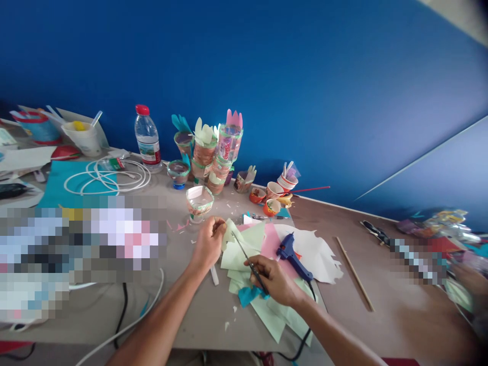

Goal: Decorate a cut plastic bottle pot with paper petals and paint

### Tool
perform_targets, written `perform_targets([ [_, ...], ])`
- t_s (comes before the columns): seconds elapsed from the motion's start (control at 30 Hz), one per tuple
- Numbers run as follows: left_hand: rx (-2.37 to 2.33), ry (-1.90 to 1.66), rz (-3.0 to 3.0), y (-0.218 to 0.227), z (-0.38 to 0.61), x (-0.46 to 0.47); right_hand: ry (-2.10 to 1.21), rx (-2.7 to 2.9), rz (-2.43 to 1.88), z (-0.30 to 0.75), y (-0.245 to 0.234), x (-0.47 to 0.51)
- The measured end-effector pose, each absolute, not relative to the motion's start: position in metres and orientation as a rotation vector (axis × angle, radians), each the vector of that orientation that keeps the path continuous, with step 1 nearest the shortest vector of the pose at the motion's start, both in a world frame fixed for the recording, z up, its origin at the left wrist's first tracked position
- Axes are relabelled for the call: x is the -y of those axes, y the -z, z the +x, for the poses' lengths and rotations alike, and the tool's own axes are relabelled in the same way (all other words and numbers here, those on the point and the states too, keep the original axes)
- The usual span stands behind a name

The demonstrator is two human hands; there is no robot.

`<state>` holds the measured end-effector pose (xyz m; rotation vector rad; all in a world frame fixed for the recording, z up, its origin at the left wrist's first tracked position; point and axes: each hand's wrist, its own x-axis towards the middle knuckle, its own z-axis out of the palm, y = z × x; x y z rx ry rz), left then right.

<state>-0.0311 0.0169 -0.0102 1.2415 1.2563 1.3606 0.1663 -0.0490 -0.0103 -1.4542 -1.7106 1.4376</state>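
Over at the near left, a pixelated patch hides whatever lies there; beyond it, a blue tub with a red rim holds pale sticks, and a white cup holds something yellow and another stick. Past the red-capped bottle, a cluster of decorated cups overlaps so much that I can't make out every inside, though paper cutouts rise from several rims. Nearer, the left hand pinches a piece of pale green paper just above the other sheets. The right hand grips scissors, its fingers covering part of the handles, the tip at that paper. A blue glue gun lies just right, on white paper; behind, one small patterned cup holds pale sticks. At the far right edge, somebody's hand is blurred and cut off.
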Motion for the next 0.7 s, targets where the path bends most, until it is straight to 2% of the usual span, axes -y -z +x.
perform_targets([
  [0.7,-1.013,-1.24,0.746,0.001,-0.021,-0.008,-1.507,1.538,-1.331,0.149,-0.002,0.04],
])
